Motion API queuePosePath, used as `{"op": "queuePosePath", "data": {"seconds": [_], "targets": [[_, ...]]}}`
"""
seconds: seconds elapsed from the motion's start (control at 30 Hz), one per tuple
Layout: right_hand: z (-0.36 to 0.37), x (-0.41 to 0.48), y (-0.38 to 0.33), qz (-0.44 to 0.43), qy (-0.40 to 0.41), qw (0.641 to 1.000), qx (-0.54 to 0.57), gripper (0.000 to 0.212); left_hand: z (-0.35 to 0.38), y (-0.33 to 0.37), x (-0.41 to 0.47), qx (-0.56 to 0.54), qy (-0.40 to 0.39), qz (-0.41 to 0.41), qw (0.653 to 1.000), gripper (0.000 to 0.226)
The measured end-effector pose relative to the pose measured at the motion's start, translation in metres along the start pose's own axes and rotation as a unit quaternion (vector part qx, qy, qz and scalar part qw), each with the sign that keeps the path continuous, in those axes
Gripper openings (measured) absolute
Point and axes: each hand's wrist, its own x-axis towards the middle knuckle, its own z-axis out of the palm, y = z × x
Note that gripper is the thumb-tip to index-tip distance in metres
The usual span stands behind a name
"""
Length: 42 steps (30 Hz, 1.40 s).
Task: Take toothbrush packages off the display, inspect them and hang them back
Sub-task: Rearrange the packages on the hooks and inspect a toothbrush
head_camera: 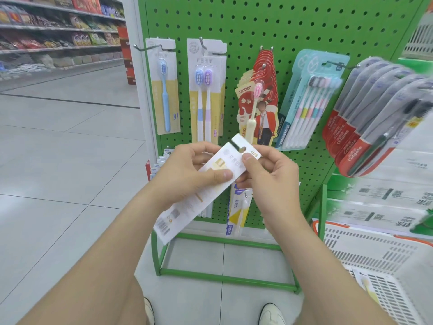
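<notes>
A white and yellow toothbrush package (187, 207) lies tilted between both hands with its printed back and barcode facing me. My left hand (185, 174) grips its middle, thumb across the card. My right hand (269, 181) pinches the upper end beside the hang hole. Behind them stands the green pegboard display (257, 26). On its hooks hang a single blue brush pack (165, 90), a two-brush pack (205, 90), red canban packs (257, 102), a teal multi-brush pack (307, 99) and Colgate packs (375, 113).
A white plastic basket (375, 254) with orange trim sits low at the right. More packages hang low on the display behind my hands. The green rack frame (225, 277) stands on the tiled floor. Stocked shelves (58, 36) line the aisle at far left.
</notes>
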Motion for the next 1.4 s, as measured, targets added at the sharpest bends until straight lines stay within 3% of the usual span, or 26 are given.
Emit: {"op": "queuePosePath", "data": {"seconds": [0.1,0.23,0.4,0.5,0.63,0.8,0.93,1.1,1.27,1.4], "targets": [[-0.003,0.005,0.000,-0.003,0.055,0.998,0.025,0.013,-0.006,-0.003,-0.001,0.058,-0.009,-0.024,0.998,0.049],[-0.004,0.005,-0.002,-0.009,0.087,0.995,0.044,0.016,-0.011,-0.004,-0.002,0.054,-0.018,-0.044,0.997,0.038],[-0.005,0.001,-0.008,-0.002,-0.005,1.000,0.019,0.029,-0.014,-0.001,-0.005,-0.024,-0.034,-0.025,0.999,0.023],[-0.003,-0.003,-0.008,0.023,-0.082,0.996,0.010,0.023,-0.014,0.000,-0.006,-0.033,-0.055,-0.027,0.998,0.024],[-0.001,-0.002,-0.009,0.035,-0.064,0.997,0.021,0.016,-0.013,0.000,-0.006,-0.018,-0.059,-0.021,0.998,0.047],[-0.001,-0.001,-0.006,0.022,-0.053,0.998,0.004,0.017,0.000,-0.008,-0.009,0.159,-0.055,0.044,0.985,0.059],[-0.002,-0.003,-0.010,0.021,-0.056,0.998,0.031,0.038,-0.001,-0.011,-0.004,0.128,-0.031,0.063,0.989,0.037],[-0.004,0.002,-0.001,0.006,-0.034,0.999,-0.031,0.065,-0.008,-0.008,-0.004,0.044,-0.096,0.014,0.994,0.032],[-0.006,0.005,0.002,-0.052,-0.055,0.996,-0.039,0.032,-0.012,-0.009,-0.004,-0.050,-0.131,-0.002,0.990,0.034],[-0.007,0.008,0.003,-0.059,-0.068,0.996,0.002,0.025,-0.009,-0.011,-0.001,-0.052,-0.095,0.007,0.994,0.026]]}}
